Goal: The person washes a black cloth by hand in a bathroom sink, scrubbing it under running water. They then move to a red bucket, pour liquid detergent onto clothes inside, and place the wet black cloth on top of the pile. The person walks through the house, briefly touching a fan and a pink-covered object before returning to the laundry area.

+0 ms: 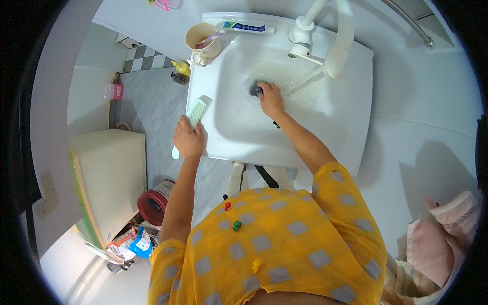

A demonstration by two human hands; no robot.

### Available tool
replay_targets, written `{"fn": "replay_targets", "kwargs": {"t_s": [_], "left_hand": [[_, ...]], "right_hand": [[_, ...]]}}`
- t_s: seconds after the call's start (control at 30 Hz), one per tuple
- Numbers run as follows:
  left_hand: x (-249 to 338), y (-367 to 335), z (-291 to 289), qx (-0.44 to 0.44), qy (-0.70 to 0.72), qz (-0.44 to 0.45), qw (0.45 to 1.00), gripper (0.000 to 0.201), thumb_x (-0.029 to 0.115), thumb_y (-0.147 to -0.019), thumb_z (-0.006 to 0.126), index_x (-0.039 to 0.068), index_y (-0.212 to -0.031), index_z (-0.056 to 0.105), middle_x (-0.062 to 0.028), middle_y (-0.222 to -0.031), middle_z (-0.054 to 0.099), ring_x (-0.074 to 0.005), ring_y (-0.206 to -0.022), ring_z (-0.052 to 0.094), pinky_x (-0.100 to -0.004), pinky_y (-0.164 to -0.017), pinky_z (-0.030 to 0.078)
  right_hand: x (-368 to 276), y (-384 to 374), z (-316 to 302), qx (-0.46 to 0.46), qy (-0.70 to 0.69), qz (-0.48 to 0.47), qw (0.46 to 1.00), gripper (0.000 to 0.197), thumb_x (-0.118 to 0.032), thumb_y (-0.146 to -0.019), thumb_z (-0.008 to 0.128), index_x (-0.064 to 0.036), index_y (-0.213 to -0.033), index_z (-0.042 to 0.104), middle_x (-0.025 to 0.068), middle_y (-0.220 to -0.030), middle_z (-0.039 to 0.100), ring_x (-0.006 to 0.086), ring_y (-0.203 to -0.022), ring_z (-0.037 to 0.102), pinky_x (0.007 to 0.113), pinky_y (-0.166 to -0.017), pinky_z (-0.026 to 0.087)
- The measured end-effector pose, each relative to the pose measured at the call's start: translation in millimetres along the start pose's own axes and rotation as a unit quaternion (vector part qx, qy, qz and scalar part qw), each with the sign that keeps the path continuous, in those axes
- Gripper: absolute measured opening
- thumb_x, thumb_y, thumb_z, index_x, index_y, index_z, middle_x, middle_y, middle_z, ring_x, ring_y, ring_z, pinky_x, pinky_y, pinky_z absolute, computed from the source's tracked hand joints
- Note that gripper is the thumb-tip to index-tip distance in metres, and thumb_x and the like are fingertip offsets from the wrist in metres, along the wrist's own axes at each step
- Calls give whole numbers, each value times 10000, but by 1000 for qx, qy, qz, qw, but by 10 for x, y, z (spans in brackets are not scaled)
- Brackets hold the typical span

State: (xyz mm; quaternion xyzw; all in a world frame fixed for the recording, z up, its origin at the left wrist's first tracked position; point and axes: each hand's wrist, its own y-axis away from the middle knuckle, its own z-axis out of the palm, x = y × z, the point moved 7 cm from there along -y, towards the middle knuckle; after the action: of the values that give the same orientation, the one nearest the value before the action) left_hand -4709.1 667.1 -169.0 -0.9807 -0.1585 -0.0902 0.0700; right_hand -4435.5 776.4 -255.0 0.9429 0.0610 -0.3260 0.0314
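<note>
Left of centre, the left hand (188, 137) is wrapped around a pale green comb (196, 113) at the white sink's (239, 140) left edge; upper centre, the right hand's (272, 100) fingers meet a dark object (255, 91) in the basin, grip unclear, water streaming from the faucet (302, 36)!

The long, pale mint-green comb (196, 112) lies at the left edge of the white rectangular sink (204, 79); the round cup (211, 49) at its upper-left corner is cream; grey squares pattern the yellow short-sleeved shirt (278, 243).
</note>
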Motion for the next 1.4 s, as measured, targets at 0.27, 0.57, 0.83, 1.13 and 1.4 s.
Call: {"fn": "replay_targets", "kwargs": {"t_s": [0.27, 0.57, 0.83, 1.13, 1.4], "left_hand": [[138, -28, -89, -13, -15, 5, 1000, 456, 326, -828, 542, 39, -1169, 446, -166, -973, 571, -366, -882, 549, -459, -733, 426], [-4, 13, 73, -21, -30, -6, 999, 500, 322, -800, 549, 43, -1198, 434, -137, -969, 548, -334, -865, 542, -448, -736, 401], [11, -30, 68, -32, -30, -17, 999, 514, 309, -801, 548, 41, -1223, 425, -139, -1023, 555, -335, -915, 541, -446, -767, 401], [105, 1, 4, 12, -19, 20, 1000, 465, 304, -814, 532, 28, -1177, 439, -150, -932, 561, -344, -854, 553, -462, -728, 420], [96, -10, 41, 37, -24, 35, 998, 464, 323, -832, 518, 20, -1177, 453, -156, -935, 567, -363, -826, 562, -464, -678, 444]], "right_hand": [[-515, -872, 261, 191, -290, 90, 933, 472, -123, -790, 598, -36, -1222, 428, 292, -1304, 358, 416, -1228, 333, 437, -1023, 280], [-1138, 195, 280, -51, -280, -144, 948, 426, -31, -737, 615, -143, -1134, 507, 261, -1337, 311, 418, -1235, 327, 457, -1022, 287], [-271, 614, 144, -198, 23, -192, 961, 330, -120, -810, 577, -184, -1133, 546, 145, -1337, 382, 362, -1238, 357, 453, -993, 331], [648, -10, -681, -146, 8, 22, 989, 259, -15, -788, 546, -102, -1028, 590, 170, -1087, 544, 330, -985, 540, 407, -825, 454], [926, -644, -2236, 146, 242, -107, 953, 370, -58, -783, 583, -179, -1133, 578, 100, -1158, 536, 267, -1075, 504, 444, -884, 408]]}}
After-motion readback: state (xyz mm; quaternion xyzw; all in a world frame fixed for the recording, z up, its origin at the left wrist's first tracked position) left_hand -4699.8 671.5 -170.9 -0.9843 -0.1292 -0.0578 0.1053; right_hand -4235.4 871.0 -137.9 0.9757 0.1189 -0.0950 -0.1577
